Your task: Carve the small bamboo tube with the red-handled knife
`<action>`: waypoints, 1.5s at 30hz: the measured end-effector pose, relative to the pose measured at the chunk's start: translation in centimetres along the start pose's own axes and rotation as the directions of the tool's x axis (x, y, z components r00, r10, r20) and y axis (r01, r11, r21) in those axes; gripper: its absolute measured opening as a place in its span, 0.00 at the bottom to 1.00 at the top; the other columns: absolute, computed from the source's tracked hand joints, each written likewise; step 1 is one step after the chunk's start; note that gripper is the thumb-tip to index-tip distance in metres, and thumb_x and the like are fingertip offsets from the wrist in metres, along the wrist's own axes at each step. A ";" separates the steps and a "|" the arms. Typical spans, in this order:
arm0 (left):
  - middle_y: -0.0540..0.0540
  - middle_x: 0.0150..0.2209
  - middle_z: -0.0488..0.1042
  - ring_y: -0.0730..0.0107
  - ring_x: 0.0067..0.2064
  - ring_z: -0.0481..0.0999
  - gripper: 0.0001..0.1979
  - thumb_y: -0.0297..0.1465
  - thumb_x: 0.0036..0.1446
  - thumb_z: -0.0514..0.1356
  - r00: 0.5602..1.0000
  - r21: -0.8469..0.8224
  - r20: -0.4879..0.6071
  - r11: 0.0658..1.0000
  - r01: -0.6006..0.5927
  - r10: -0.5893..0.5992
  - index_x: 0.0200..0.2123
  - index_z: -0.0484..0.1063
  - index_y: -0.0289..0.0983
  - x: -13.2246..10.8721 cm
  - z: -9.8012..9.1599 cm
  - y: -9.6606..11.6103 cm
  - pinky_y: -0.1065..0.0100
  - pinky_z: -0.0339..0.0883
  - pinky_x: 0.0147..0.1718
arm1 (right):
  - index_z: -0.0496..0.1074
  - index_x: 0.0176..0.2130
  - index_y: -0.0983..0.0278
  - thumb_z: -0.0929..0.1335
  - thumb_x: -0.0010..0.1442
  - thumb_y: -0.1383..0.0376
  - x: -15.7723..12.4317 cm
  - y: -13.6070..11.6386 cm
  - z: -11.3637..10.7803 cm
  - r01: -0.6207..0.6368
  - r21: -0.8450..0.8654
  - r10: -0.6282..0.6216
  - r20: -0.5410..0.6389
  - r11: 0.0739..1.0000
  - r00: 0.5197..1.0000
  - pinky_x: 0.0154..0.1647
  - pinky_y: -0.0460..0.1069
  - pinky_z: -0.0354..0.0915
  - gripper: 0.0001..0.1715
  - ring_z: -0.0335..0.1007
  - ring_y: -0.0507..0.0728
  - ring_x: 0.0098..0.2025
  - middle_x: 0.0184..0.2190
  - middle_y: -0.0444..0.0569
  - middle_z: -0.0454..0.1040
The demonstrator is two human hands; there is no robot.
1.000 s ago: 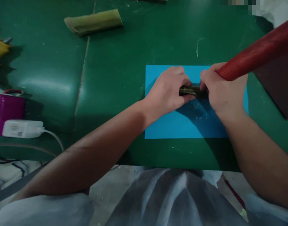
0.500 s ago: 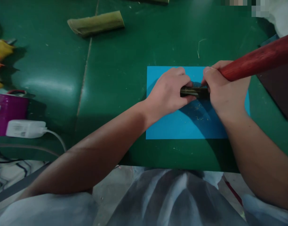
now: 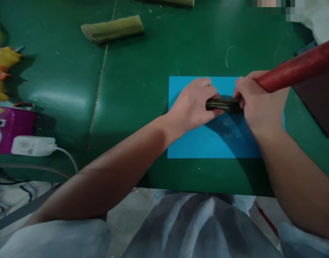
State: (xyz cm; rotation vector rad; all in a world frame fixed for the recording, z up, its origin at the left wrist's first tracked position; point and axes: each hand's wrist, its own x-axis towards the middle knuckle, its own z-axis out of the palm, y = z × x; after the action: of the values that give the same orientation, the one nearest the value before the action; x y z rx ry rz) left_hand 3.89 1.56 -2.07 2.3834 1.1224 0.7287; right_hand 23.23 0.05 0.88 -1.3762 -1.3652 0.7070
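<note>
My left hand (image 3: 195, 102) is closed around a short dark bamboo piece (image 3: 219, 104), its fingers on the far side and thumb on the near side. The bamboo lies lengthwise left to right over a blue sheet (image 3: 191, 145). My right hand (image 3: 261, 102) grips a tool with a long, thick red wooden handle (image 3: 301, 68), which slants up to the right past the frame edge. Its fingertips are at the right end of the bamboo. The working end of the tool is hidden by the fingers. Small pale shavings (image 3: 229, 135) are scattered on the sheet.
A cut bamboo length (image 3: 113, 29) lies at the back left of the green table (image 3: 132, 89). A purple box (image 3: 15, 125) with a white plug (image 3: 32, 146) and cable sits left, near a yellow toy (image 3: 3, 71). A dark flat object (image 3: 317, 100) lies right.
My right hand and the red-handled tool have slid slightly to the right along the bamboo. My left hand keeps its hold. The view has shifted a little.
</note>
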 end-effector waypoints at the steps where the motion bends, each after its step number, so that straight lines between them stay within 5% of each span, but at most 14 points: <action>1: 0.42 0.45 0.84 0.49 0.50 0.83 0.04 0.37 0.67 0.71 1.000 -0.001 -0.002 1.000 -0.001 0.001 0.42 0.83 0.46 0.0 0.0 0.0 0.48 0.77 0.48 | 0.68 0.20 0.52 0.75 0.63 0.66 0.0 0.1 0.0 0.008 0.007 -0.008 0.001 1.000 1.000 0.34 0.58 0.71 0.24 0.69 0.59 0.29 0.21 0.44 0.69; 9: 0.42 0.43 0.83 0.48 0.50 0.83 0.04 0.38 0.68 0.71 1.000 0.021 0.004 1.000 -0.019 0.019 0.42 0.81 0.47 -0.1 0.0 -0.1 0.47 0.76 0.47 | 0.68 0.18 0.52 0.75 0.60 0.71 0.1 -0.2 0.2 0.008 0.049 -0.008 0.000 0.999 1.000 0.29 0.56 0.66 0.25 0.62 0.57 0.23 0.15 0.39 0.57; 17: 0.42 0.43 0.81 0.48 0.49 0.83 0.09 0.40 0.65 0.73 0.996 -0.013 -0.041 0.997 -0.075 0.074 0.41 0.79 0.45 -0.1 0.6 -1.0 0.48 0.76 0.45 | 0.69 0.17 0.51 0.73 0.59 0.72 -0.2 -1.2 -0.1 -0.062 0.063 0.059 0.043 0.996 0.997 0.35 0.57 0.69 0.24 0.66 0.58 0.26 0.16 0.40 0.58; 33: 0.41 0.46 0.82 0.48 0.51 0.82 0.08 0.38 0.67 0.72 0.996 -0.004 -0.016 0.996 -0.084 0.084 0.43 0.78 0.45 0.0 0.4 -0.8 0.46 0.75 0.47 | 0.68 0.22 0.51 0.80 0.67 0.49 -0.3 -0.9 -0.9 -0.047 -0.065 0.055 0.133 0.997 0.990 0.42 0.66 0.78 0.29 0.78 0.67 0.35 0.25 0.47 0.75; 40: 0.42 0.45 0.82 0.49 0.49 0.82 0.07 0.39 0.67 0.71 0.997 -0.011 -0.026 0.997 -0.079 0.079 0.43 0.78 0.45 -0.1 0.5 -1.0 0.46 0.74 0.46 | 0.69 0.19 0.51 0.79 0.63 0.60 0.0 -0.9 -0.5 -0.078 -0.023 0.080 0.101 0.997 0.992 0.41 0.61 0.78 0.26 0.74 0.61 0.31 0.21 0.44 0.71; 45: 0.43 0.41 0.81 0.49 0.48 0.82 0.08 0.41 0.66 0.72 0.995 -0.012 -0.049 0.996 -0.092 0.091 0.43 0.78 0.47 -0.1 0.9 -1.4 0.47 0.73 0.46 | 0.68 0.22 0.51 0.79 0.67 0.58 -0.3 -1.2 -0.7 -0.061 -0.058 0.068 0.122 0.996 0.990 0.43 0.62 0.78 0.27 0.75 0.62 0.33 0.24 0.45 0.72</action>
State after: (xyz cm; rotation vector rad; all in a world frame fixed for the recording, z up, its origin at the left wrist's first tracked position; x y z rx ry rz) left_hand 3.52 2.19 -3.60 2.4308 1.0293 0.8262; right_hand 23.37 -0.58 2.10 -1.4444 -1.4514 0.8153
